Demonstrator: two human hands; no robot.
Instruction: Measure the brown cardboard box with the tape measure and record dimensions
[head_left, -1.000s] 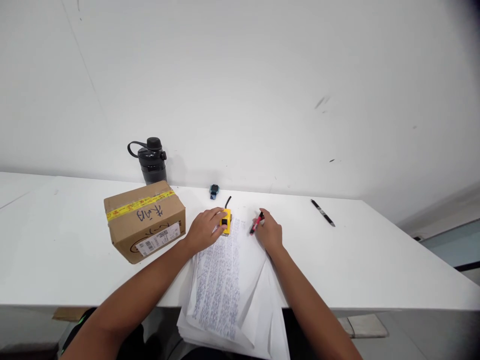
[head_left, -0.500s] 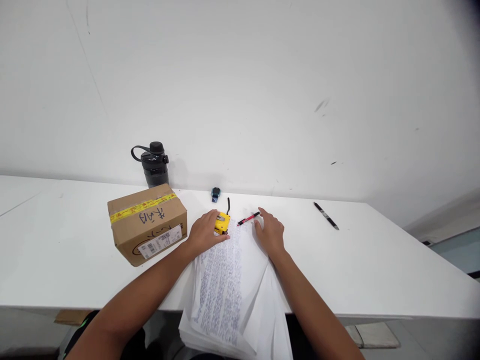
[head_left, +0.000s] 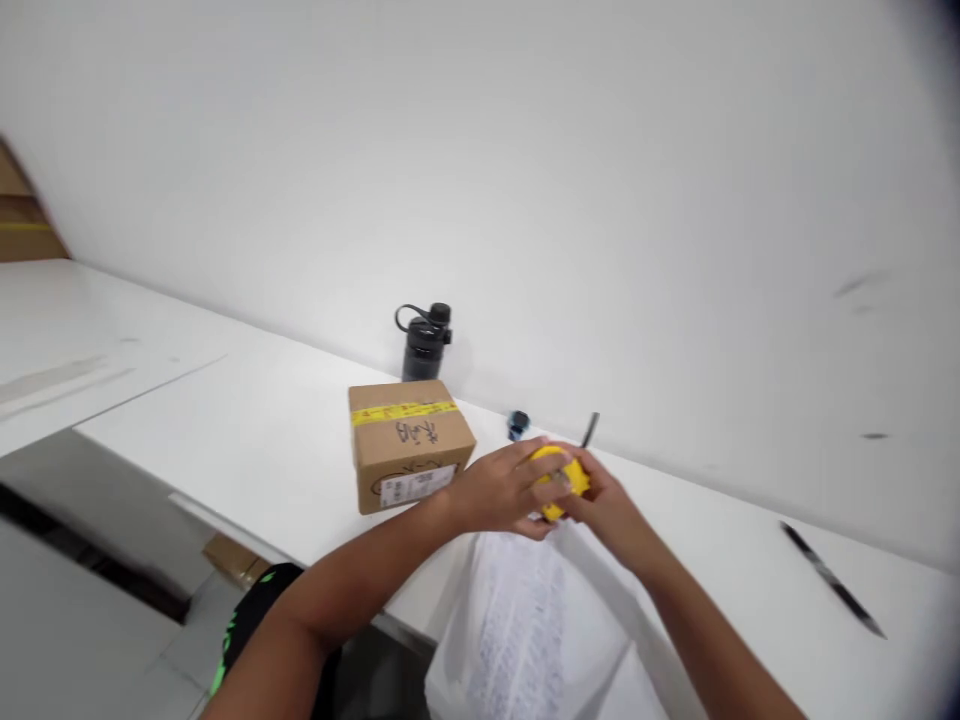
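A yellow tape measure [head_left: 576,478] is gripped between my two hands above the far end of the papers. My left hand [head_left: 496,490] wraps its fingers over the tape measure's front and left side. From the right, my right hand [head_left: 611,512] closes on its other side. A black wrist strap [head_left: 591,430] sticks up behind it. Beneath my hands lie loose white sheets [head_left: 521,630] covered in handwriting, hanging over the table's near edge. The red and black pen cannot be seen now.
A taped cardboard box [head_left: 409,440] stands left of my hands, with a black bottle [head_left: 425,345] behind it. A small dark watch-like item [head_left: 518,424] lies near the wall. A black pen [head_left: 832,578] rests on the white table [head_left: 262,440] at the right.
My right hand has moved from beside the red pen onto the tape measure, which both hands now hold. The view has turned left and tilted, so things appear shifted right.
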